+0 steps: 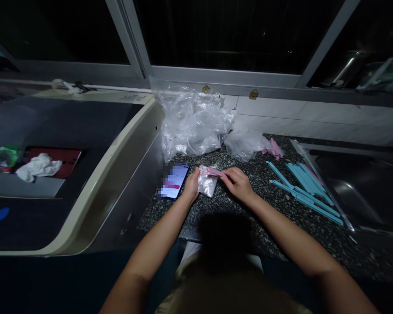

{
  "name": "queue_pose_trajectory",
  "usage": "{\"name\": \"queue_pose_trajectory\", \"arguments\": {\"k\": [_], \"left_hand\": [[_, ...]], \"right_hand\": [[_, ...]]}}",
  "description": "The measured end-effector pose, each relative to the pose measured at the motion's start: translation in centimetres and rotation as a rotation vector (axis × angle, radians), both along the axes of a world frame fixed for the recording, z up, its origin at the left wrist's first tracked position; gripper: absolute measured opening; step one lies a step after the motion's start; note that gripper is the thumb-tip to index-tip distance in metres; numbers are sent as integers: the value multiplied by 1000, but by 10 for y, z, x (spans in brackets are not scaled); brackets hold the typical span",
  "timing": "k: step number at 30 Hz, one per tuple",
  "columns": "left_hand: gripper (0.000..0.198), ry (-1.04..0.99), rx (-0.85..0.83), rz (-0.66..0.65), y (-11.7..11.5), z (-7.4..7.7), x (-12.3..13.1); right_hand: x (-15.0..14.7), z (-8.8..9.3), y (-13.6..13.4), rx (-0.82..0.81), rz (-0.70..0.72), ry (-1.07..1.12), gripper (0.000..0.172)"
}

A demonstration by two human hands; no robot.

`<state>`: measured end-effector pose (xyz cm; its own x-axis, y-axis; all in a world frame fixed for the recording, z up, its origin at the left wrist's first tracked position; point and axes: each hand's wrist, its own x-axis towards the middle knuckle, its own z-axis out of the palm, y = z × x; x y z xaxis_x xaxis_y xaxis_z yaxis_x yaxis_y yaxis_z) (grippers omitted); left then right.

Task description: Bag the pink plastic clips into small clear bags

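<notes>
My left hand (191, 185) is closed on the left edge of a small clear plastic bag (207, 186) above the speckled dark counter (196, 218). Pink strips (213, 172) lie across the top of the bag, their right end pinched in my right hand (238, 183). How far the strips reach into the bag is too small to tell. A lit phone (175, 181) lies just left of my left hand. Several light-blue strips (309, 187) are spread on the counter to the right, and a small pink bundle (275, 149) sits farther back.
Crumpled clear plastic bags (193, 124) are heaped against the tiled wall, with another clear bag (244, 144) beside them. A metal sink (356, 187) is at the right. At the left stands a washing machine (101, 170) with a white cloth (39, 167) on it.
</notes>
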<state>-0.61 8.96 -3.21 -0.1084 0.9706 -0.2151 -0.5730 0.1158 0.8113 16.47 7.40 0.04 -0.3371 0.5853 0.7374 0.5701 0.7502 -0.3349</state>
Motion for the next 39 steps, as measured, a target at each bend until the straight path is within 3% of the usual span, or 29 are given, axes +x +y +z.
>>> {"name": "queue_pose_trajectory", "arguments": {"k": [19, 32, 39], "left_hand": [[46, -21, -42, 41, -5, 12, 0], [47, -31, -30, 59, -4, 11, 0], [47, -24, -30, 31, -4, 7, 0]], "right_hand": [[7, 10, -7, -74, 3, 199, 13], [12, 16, -16, -162, -46, 259, 5], [15, 11, -17, -185, -60, 297, 6]]}}
